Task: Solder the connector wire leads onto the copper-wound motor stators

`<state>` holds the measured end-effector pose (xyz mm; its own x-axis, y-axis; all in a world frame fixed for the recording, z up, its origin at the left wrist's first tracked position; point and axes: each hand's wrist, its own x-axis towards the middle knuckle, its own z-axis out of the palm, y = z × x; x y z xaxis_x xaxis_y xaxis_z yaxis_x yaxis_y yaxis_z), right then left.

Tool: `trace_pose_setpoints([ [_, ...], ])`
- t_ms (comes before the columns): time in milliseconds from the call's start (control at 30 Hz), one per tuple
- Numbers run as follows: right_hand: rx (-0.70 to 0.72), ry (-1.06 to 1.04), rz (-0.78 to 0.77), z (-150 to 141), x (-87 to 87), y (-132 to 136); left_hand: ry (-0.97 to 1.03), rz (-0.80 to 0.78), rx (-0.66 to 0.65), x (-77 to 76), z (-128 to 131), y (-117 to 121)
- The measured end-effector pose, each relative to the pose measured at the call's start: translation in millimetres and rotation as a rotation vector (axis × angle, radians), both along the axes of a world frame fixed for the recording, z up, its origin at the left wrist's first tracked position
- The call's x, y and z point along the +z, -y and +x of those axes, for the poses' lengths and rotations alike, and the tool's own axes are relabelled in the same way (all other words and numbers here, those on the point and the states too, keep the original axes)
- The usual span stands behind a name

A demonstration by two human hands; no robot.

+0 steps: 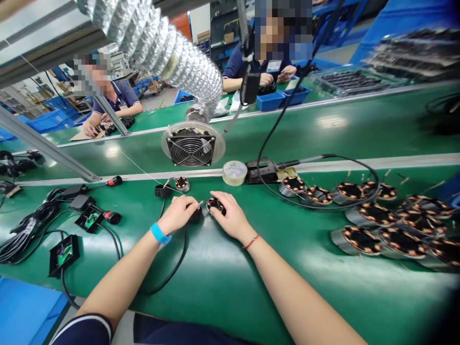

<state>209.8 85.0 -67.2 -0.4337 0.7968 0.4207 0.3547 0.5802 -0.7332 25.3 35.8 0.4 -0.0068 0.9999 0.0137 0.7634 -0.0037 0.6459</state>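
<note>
My right hand (pixel 232 218) is closed around a small round motor stator (pixel 217 207) with copper windings and a black centre. Thin coloured wires (pixel 201 202) run from it toward my left hand (pixel 178 213), whose thumb and index finger are pinched on them. Under the left fingertips is a dark rounded part (pixel 196 215), mostly hidden, and a black cable (pixel 181 256) curves below it. Just beyond my left hand, a second stator (pixel 182 184) sits on the green bench, wired to a black cap (pixel 163 190).
Several stators (pixel 361 239) stand grouped at the right, near a soldering iron (pixel 300 161) with a looping cord. Left lie coiled black cables (pixel 27 230) and open black boxes (pixel 64 254) with circuit boards. A tape roll (pixel 235 172) and fume fan (pixel 191 150) are ahead. Two people work opposite.
</note>
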Motion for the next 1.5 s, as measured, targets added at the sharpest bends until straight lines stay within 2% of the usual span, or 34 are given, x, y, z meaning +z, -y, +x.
trace_pose_setpoints([
  [67,0.063,0.062,0.014,0.9,0.2,1.7,0.064,0.115,0.154,4.1,-31.9,-4.4],
  [167,0.1,0.129,0.033,0.5,0.9,2.5,0.217,0.237,0.463,14.3,-83.6,-19.5],
  [233,0.107,0.156,0.057,0.8,1.5,1.5,0.362,0.201,0.521,26.3,-108.8,-30.8],
  [300,0.108,0.174,0.078,1.7,1.6,-0.1,0.483,0.133,0.461,45.4,-117.6,-37.4],
  [400,0.102,0.184,0.059,2.7,-0.2,-1.7,0.658,0.075,0.214,91.2,-97.0,-35.5],
  [433,0.094,0.179,0.041,2.8,-1.2,-1.7,0.751,0.075,0.057,110.4,-83.7,-34.0],
  [467,0.083,0.169,0.025,2.8,-2.3,-1.4,0.82,0.117,-0.072,130.4,-69.1,-33.7],
  [500,0.071,0.157,0.012,2.9,-3.3,-0.9,0.851,0.208,-0.121,150.3,-54.4,-35.6],
  [600,0.054,0.131,-0.021,4.1,-5.3,1.1,0.875,0.433,-0.092,198.6,-19.0,-58.9],
  [633,0.055,0.131,-0.031,5.0,-5.7,1.7,0.891,0.48,-0.086,208.1,-11.5,-71.5],
  [700,0.06,0.14,-0.048,6.8,-5.9,2.6,0.934,0.534,-0.095,215.8,-3.0,-98.3],
  [800,0.061,0.149,-0.065,8.6,-5.4,3.7,0.913,0.432,-0.064,205.4,-4.4,-125.4],
  [867,0.058,0.152,-0.066,9.0,-5.0,4.0,0.812,0.3,0.021,190.8,-15.1,-127.2],
  [933,0.051,0.165,-0.058,9.5,-4.6,3.7,0.73,0.261,0.141,174.1,-35.2,-116.9],
  [1033,0.04,0.215,-0.058,11.8,-4.7,1.8,0.718,0.334,0.33,146.5,-84.2,-83.8],
  [1100,0.04,0.253,-0.074,12.3,-5.4,0.8,0.648,0.315,0.447,125.6,-126.2,-49.0],
  [1167,0.048,0.288,-0.094,8.5,-6.5,0.8,0.489,0.278,0.547,103.6,-170.1,-1.6],
  [1233,0.081,0.326,-0.094,-2.4,-7.6,1.2,0.224,0.197,0.656,83.1,-210.2,56.9],
  [1300,0.146,0.366,-0.051,-20.2,-8.2,-0.3,0.08,0.125,0.811,65.8,-243.2,120.6],
  [1400,0.207,0.391,0.136,-52.7,-8.3,-13.8,-0.092,0.049,1.07,43.1,-279.6,209.1],
  [1500,0.193,0.419,0.377,-81.0,-8.8,-44.0,-0.416,-0.046,1.146,20.9,-304.6,274.1],
])
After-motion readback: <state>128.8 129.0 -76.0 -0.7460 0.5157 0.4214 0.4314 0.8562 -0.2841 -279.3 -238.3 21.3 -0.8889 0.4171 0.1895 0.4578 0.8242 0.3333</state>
